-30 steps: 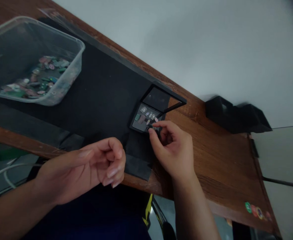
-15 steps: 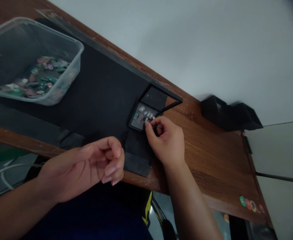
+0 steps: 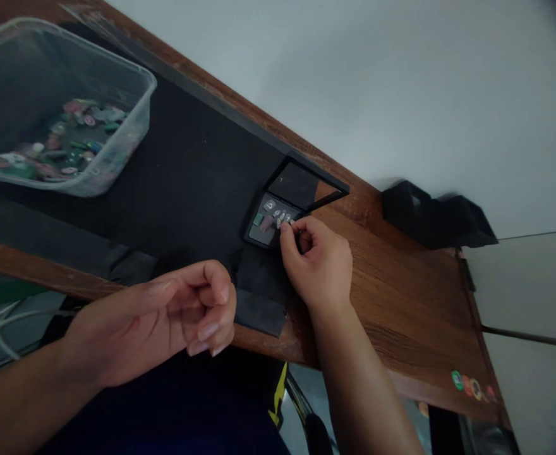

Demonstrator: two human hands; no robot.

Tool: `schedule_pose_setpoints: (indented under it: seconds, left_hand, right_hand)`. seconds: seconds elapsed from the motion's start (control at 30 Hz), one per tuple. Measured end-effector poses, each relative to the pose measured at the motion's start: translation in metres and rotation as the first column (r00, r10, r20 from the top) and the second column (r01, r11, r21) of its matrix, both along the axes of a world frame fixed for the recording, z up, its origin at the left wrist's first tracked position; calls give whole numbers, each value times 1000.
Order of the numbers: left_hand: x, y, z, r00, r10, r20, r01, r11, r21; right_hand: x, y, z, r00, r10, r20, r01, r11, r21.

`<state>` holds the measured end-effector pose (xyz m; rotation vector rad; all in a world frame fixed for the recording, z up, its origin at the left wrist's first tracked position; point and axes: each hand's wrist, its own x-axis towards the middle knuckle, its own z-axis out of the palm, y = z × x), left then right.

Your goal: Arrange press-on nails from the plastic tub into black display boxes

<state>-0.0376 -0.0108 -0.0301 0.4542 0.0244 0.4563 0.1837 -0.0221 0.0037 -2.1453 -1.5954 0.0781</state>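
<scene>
A small black case (image 3: 260,235) lies with its framed clear lid (image 3: 331,201) raised. Several small stones and charms sit inside, among them a green stone (image 3: 258,219) and a brownish-pink stone (image 3: 266,223). Over the case's right part, my right hand (image 3: 320,260) has thumb and index finger pinched together at the charms. Whatever the fingertips hold is too small and too covered to make out. My left hand (image 3: 164,316) hovers at the front edge of the table, palm up, fingers loosely bent and apart, with nothing visible in it.
A clear plastic tub (image 3: 131,136) with many colourful stones stands on a black mat (image 3: 193,170) at the left. Two joined black holders (image 3: 436,215) stand by the wall at right. Round stickers (image 3: 467,384) mark the wooden table's (image 3: 401,297) front right corner.
My right hand's fingertips have shifted slightly up and to the right over the case. My left hand stays almost still. The view has moved a little.
</scene>
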Motion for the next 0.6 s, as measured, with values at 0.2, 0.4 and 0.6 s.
schedule_pose_setpoints:
  seconds: [0.2, 0.4, 0.6]
  left_hand:
    - [0, -1, -3, 1000, 16, -2, -16, 1000, 7]
    - [-1, -1, -2, 1000, -5, 13, 5, 1000, 13]
    - [0, 0, -2, 1000, -20, 4, 20, 1000, 9]
  right_hand:
    - [11, -9, 0, 993, 74, -95, -69, 996, 50]
    - [15, -12, 0, 980, 160, -114, -159, 987, 22]
    - [13, -9, 0, 982, 161, -103, -163, 987, -11]
